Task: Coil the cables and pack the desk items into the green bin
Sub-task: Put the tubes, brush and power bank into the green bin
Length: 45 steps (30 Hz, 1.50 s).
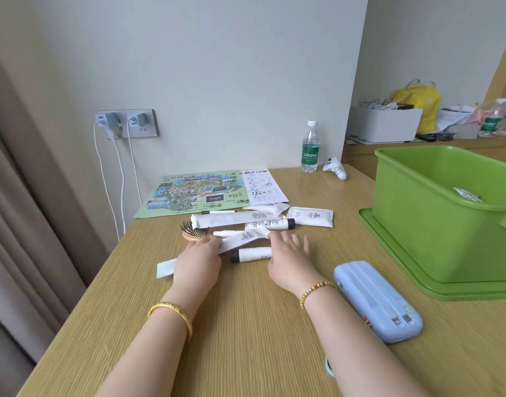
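Observation:
Several white toiletry tubes and sachets lie in a loose pile mid-desk, beside a round wooden hairbrush. My left hand lies over a long white packet, fingers at the brush's edge. My right hand rests flat with spread fingers against a white tube with a dark cap. The green bin stands on its lid at the right, a small packet inside. A light blue power bank lies near my right forearm. Two white cables hang from wall chargers.
A park map and a printed sheet lie flat behind the pile. A water bottle and a small white panda-shaped gadget stand at the back. A side shelf holds a white box, a yellow bag and another bottle. A curtain hangs at left.

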Tool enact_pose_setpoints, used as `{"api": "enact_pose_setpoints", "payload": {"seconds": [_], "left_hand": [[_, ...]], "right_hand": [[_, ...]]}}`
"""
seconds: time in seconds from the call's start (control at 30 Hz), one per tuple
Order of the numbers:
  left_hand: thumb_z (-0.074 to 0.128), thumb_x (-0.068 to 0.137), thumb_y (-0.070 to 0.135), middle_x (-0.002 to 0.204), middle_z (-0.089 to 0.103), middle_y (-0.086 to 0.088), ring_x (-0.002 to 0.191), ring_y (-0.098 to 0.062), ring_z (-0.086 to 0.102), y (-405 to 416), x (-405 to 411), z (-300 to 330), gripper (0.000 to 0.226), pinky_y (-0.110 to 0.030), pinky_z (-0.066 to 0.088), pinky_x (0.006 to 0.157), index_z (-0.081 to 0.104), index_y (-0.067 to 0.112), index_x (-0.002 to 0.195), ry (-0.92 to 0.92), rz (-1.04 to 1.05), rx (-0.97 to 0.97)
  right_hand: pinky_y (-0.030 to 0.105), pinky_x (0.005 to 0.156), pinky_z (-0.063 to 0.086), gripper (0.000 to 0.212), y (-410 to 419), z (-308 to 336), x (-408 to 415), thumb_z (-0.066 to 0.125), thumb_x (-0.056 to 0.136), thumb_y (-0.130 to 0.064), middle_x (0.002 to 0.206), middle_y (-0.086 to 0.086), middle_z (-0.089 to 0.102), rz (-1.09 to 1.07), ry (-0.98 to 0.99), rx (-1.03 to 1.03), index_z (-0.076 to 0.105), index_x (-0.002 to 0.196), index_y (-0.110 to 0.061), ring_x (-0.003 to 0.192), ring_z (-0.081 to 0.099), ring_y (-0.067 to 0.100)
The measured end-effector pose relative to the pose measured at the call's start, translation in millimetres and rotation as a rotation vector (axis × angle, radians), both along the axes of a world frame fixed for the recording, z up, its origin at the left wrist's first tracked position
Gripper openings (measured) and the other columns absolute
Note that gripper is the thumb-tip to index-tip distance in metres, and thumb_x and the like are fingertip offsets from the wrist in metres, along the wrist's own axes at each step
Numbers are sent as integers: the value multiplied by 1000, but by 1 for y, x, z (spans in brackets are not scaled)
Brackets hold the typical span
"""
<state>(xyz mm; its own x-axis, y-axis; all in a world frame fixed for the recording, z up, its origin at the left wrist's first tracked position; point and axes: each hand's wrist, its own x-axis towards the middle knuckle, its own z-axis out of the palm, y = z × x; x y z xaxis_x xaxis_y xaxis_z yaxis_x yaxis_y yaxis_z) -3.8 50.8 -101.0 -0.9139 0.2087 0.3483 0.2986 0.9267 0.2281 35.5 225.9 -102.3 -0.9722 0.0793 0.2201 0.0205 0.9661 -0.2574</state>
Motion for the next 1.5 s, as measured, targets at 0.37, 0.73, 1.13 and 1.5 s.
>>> {"api": "enact_pose_setpoints", "payload": {"seconds": [0.37,0.73,1.13,1.5], "left_hand": [[42,94,13,63,56,4,56,-25,47,2,27,32,22,-29,33,48,59,23,102,369,-6,597],[35,92,10,76,49,-4,53,-12,42,121,50,129,46,-13,31,34,30,17,137,-319,-194,1128],[40,94,25,118,58,-15,99,-23,59,298,74,178,29,-32,52,76,52,9,115,-758,-539,1027],[36,94,33,158,8,-8,145,-33,-3,343,70,158,38,-62,-3,110,58,21,122,-273,-485,-215]], "right_hand": [[35,85,39,18,12,14,11,45,95,-17,111,5,52,63,148,-92,51,110,-12,104,46,24],[36,59,53,16,78,120,68,44,94,-22,70,-1,66,-89,473,-850,59,96,-18,57,63,12],[47,73,55,25,244,179,129,45,91,-28,84,11,69,-515,462,-452,61,93,-8,78,66,31],[32,56,36,17,272,167,117,45,94,-17,76,11,52,-623,323,-88,50,81,-9,70,50,31]]}}
